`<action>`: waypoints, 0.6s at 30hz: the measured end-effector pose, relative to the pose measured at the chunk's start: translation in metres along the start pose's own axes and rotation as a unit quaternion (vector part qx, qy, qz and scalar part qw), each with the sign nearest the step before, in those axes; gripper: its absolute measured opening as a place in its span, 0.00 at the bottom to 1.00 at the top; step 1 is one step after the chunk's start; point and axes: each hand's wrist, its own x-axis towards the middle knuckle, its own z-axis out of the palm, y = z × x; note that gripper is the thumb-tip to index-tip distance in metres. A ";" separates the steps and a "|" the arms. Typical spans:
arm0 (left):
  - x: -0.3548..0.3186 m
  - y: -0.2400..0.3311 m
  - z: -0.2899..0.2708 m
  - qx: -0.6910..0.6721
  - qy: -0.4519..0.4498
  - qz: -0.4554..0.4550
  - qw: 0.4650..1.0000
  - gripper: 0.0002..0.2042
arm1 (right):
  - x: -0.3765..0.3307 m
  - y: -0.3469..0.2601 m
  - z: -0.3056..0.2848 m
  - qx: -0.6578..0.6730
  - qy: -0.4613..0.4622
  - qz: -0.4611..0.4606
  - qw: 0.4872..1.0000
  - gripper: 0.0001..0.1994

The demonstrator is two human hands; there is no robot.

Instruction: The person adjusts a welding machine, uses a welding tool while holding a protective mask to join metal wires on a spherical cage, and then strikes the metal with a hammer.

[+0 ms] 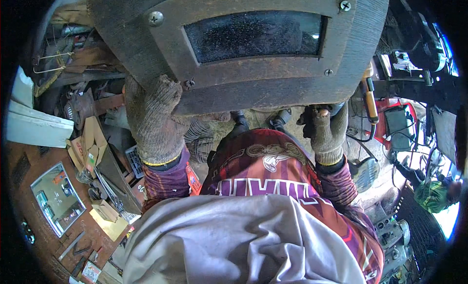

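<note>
a welding shield (263, 93), dark and broad, is filling the upper middle, its top running out of view and its lower edge hanging in front of the person's body. a grey cloth (229, 235) is lying across the chest over a maroon patterned shirt (258, 162). to the left, a brown worktop (48, 154) is stretching away. a dark viewing window (256, 36) is sitting in the shield's front plate. the left hand (156, 120), in a dirty knitted glove, is gripping the shield's lower left corner, thumb lying over the front and fingers closing in by the lower edge. the right hand (329, 132), gloved too, is standing just by the shield's lower right corner; its fingers are partly hidden, so i cannot tell whether they are holding anything. a framed mirror (58, 198) is lying toward the worktop's left edge, an open cardboard box (90, 145) near its upper right corner. a tan-handled tool (371, 106) is showing beyond the shield's lower right corner. crosshead screws (155, 18) are sitting around the window
</note>
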 end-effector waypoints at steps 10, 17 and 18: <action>0.030 0.029 -0.072 0.500 0.079 0.288 0.813 0.21 | -0.002 0.000 0.001 0.029 0.009 0.024 0.999 0.36; 0.030 0.034 -0.074 -0.013 -0.038 0.088 0.995 0.21 | -0.001 0.003 0.002 0.029 0.013 0.018 0.999 0.37; 0.028 0.033 -0.066 -0.022 -0.058 0.068 0.996 0.22 | 0.000 0.003 0.003 0.032 0.014 0.015 0.999 0.37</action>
